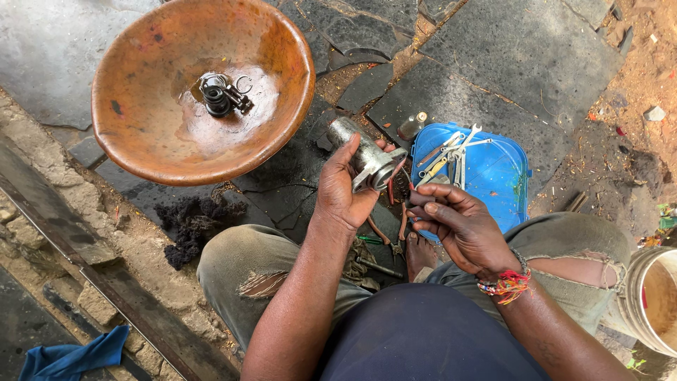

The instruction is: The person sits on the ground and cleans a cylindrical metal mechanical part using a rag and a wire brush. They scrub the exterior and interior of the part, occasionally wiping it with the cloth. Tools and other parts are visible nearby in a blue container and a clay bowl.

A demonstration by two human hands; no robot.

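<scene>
A wide, rust-brown metal basin [141, 134] sits on the dark stone paving at upper left. A shallow pool of liquid lies at its centre, and a small dark mechanical part [220, 94] stands in it with a thin ring just beside.

To the right, a blue plastic lid [497, 176] lies flat on the ground and carries a cluster of spanners [455, 149]. A white bucket [652, 300] stands at the right edge of the view. A blue cloth [74, 356] lies at lower left.

The person sits with knees spread. The left hand [340, 192] is wrapped around a grey metal cylinder [363, 155], fingers closed on its body and thumb laid along the side; the cylinder is tilted, raised above the ground between the basin and the blue lid, its open end facing the right hand. Thin red wires [392, 181] hang from that end.

The right hand [458, 227] is just beside the cylinder's open end, fingers curled inward and fingertips drawn together; what they pinch cannot be made out. A beaded bracelet [506, 283] circles the right wrist.

Pliers [395, 236] with red handles lie on the ground below the hands.
</scene>
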